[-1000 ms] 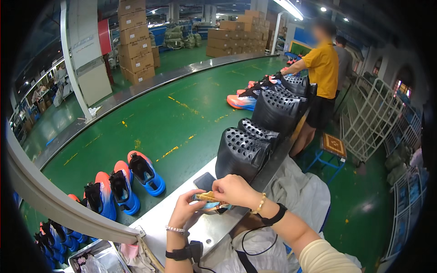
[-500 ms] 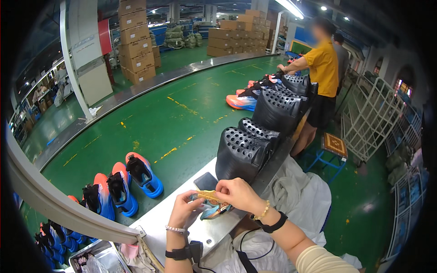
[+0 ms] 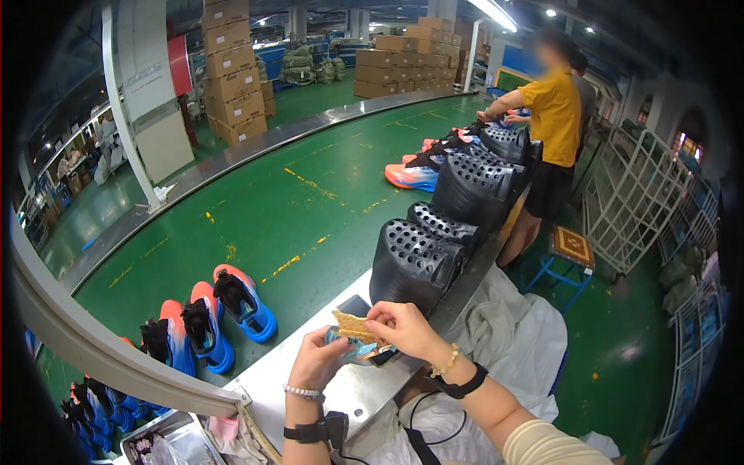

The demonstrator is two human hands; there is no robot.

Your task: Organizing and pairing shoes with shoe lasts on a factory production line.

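Observation:
Over the white table [image 3: 335, 399], my left hand [image 3: 311, 358] is closed round a colourful blue-and-orange wrapper [image 3: 361, 353]. A flat, tan, biscuit-like snack [image 3: 350, 321] stands out of the wrapper's upper side. My right hand [image 3: 404, 325] pinches the snack's right side between thumb and fingers. Just behind my hands lies a dark, flat, phone-like slab [image 3: 355, 304], partly covered by the snack.
Black moulded pieces with round holes [image 3: 415, 260] line the table beyond my hands. Blue-and-orange sneakers [image 3: 246, 302] stand on the green surface [image 3: 310, 225] at left. A metal tray [image 3: 182, 434] sits lower left. Farther off, a person in yellow [image 3: 554, 116] works near a stool [image 3: 572, 246].
The tan snack stands higher and shows more of itself above the wrapper, which has turned in my hands. The person in yellow has shifted their arms.

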